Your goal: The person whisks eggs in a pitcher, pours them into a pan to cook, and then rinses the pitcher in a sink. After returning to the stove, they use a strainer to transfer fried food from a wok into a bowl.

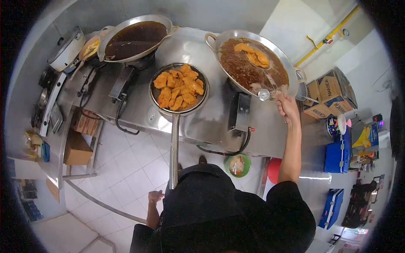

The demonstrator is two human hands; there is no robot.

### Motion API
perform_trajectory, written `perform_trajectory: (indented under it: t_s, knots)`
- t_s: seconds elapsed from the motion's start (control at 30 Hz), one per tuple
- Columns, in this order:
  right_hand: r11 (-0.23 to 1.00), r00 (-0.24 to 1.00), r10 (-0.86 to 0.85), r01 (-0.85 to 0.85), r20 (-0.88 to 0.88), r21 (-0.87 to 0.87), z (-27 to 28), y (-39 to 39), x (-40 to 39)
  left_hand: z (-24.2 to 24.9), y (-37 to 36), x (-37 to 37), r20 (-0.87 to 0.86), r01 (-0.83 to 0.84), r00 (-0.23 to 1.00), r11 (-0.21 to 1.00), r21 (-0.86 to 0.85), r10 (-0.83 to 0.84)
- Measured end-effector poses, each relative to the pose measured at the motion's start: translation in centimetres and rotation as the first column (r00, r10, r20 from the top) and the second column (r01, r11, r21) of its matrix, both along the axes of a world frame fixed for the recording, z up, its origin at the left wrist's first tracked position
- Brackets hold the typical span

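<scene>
My right hand (pixel 287 106) is closed at the near right rim of the right-hand wok (pixel 215 48), wrapped around the handle of a skimmer (pixel 270 78). The skimmer's bowl holds golden fried pieces (pixel 255 57) over bubbling brown oil (pixel 236 63). A round dial thermometer (pixel 264 95) sits at the rim just left of my fingers. My left hand (pixel 156 196) hangs low by my side, fingers curled in, with nothing visible in it. Near it ends the long handle of a strainer (pixel 175 139), which rests over a pot on the counter, heaped with fried pieces (pixel 179 87).
A second wok (pixel 164 19) of dark oil stands at the back left of the steel counter (pixel 187 46). Black gas hoses (pixel 242 145) run along the front edge. Cartons (pixel 327 92) stand right; a green basin (pixel 244 170) sits on the floor by my feet.
</scene>
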State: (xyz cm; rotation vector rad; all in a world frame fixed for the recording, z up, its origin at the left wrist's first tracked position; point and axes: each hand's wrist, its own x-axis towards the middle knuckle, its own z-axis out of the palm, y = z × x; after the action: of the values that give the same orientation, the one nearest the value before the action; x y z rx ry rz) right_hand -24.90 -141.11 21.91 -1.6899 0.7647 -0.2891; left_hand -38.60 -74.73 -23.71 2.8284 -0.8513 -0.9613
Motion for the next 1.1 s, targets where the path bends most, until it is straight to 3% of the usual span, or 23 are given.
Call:
perform_trajectory:
  t_s: [0.03, 0.1, 0.13, 0.2, 0.23, 0.3, 0.4, 0.43, 0.5, 0.53, 0.57, 0.6, 0.63, 0.67, 0.7, 0.83, 0.97, 1.03, 1.07, 1.1]
  knots:
    - [1.000, 1.000, -0.009, 0.010, -0.024, 0.013, 0.3, 0.2, 0.0, 0.1, -0.3, 0.0, -0.001, -0.003, 1.000, 1.000, 0.001, 0.003]
    - [1.000, 1.000, -0.005, 0.005, 0.010, 0.017, 1.1, 0.3, 0.1, -1.3, -0.2, -0.4, -0.140, -0.329, 0.932, 0.943, 0.056, 0.334]
    - [1.000, 0.999, -0.003, 0.002, 0.046, 0.020, 1.5, 0.3, 0.1, -1.6, -0.1, -0.5, -0.140, -0.327, 0.933, 0.943, 0.055, 0.331]
    - [1.000, 0.998, 0.012, -0.013, 0.066, 0.014, 2.2, -0.7, 0.2, -1.9, 0.6, -1.1, -0.063, 0.016, 0.998, 0.985, 0.173, -0.005]
    - [0.999, 0.996, 0.031, -0.032, 0.085, 0.009, 2.5, -1.0, 0.3, -4.2, 1.8, -2.1, -0.062, 0.019, 0.998, 0.985, 0.174, -0.008]
    - [1.000, 0.997, 0.019, -0.020, 0.078, 0.019, 2.5, -0.9, 0.4, -8.8, 4.0, -3.7, 0.117, 0.049, 0.992, 0.997, -0.066, -0.041]
    - [1.000, 0.999, -0.004, 0.003, 0.042, 0.029, 1.0, -0.4, 0.1, -1.3, 1.6, -1.6, -0.215, -0.333, 0.915, 0.940, 0.073, 0.341]
    - [0.999, 1.000, -0.016, 0.015, 0.018, 0.030, 0.2, -0.3, 0.0, -1.3, 1.7, -1.6, -0.216, -0.333, 0.915, 0.940, 0.070, 0.340]
    - [0.999, 1.000, -0.008, 0.007, 0.010, 0.035, -1.0, -0.3, -0.4, -1.2, 1.8, -2.2, -0.013, -0.198, 0.980, 0.959, -0.203, 0.199]
    - [0.999, 1.000, -0.001, 0.000, 0.004, 0.047, -1.2, -0.3, -0.4, 0.1, 0.9, -1.9, -0.019, -0.203, 0.979, 0.958, -0.205, 0.203]
    - [0.999, 1.000, 0.002, -0.002, -0.002, 0.046, -1.1, -0.4, -0.4, 2.7, -0.5, -1.0, -0.193, -0.463, 0.875, 0.884, -0.065, 0.444]
    - [1.000, 1.000, -0.009, 0.009, -0.004, 0.020, -0.7, -0.6, -0.5, 4.6, -1.5, -0.3, -0.316, -0.659, 0.685, 0.743, 0.116, 0.657]
    - [1.000, 1.000, -0.020, 0.020, -0.004, -0.007, -0.2, -0.7, -0.6, 4.1, -1.2, -0.3, -0.316, -0.658, 0.685, 0.744, 0.117, 0.656]
    - [1.000, 1.000, -0.023, 0.023, -0.004, -0.006, 0.6, -0.5, -0.5, 2.5, -0.5, -0.3, -0.157, -0.368, 0.908, 0.919, 0.142, 0.388]
    - [0.999, 0.999, -0.037, 0.037, 0.029, -0.007, 1.6, -0.3, -0.3, 1.2, 0.1, -0.1, -0.011, -0.043, 0.999, 0.975, 0.219, 0.046]
    - [0.999, 0.991, -0.039, 0.038, 0.128, 0.012, 3.2, -0.1, 0.2, -0.1, 1.2, 1.1, -0.057, 0.122, 0.992, 0.968, 0.218, -0.112]
    - [0.999, 0.994, -0.007, 0.011, 0.113, -0.031, 1.0, -0.1, -0.4, -4.5, 2.4, 1.7, -0.264, -0.059, 0.961, 0.995, 0.079, 0.078]
    - [1.000, 1.000, -0.020, 0.020, 0.025, -0.023, -0.9, -0.8, -1.3, -6.9, 3.0, 0.9, -0.002, -0.056, 0.998, 0.998, 0.001, 0.056]
    - [1.000, 1.000, 0.008, -0.008, 0.020, -0.020, -1.2, -0.4, -1.4, -7.0, 3.1, 0.2, -0.006, -0.084, 0.996, 0.996, 0.005, 0.084]
    - [0.999, 1.000, 0.023, -0.023, 0.002, -0.029, -1.5, 0.1, -1.7, -7.1, 3.3, -0.3, -0.346, -0.524, 0.839, 0.796, -0.303, 0.420]
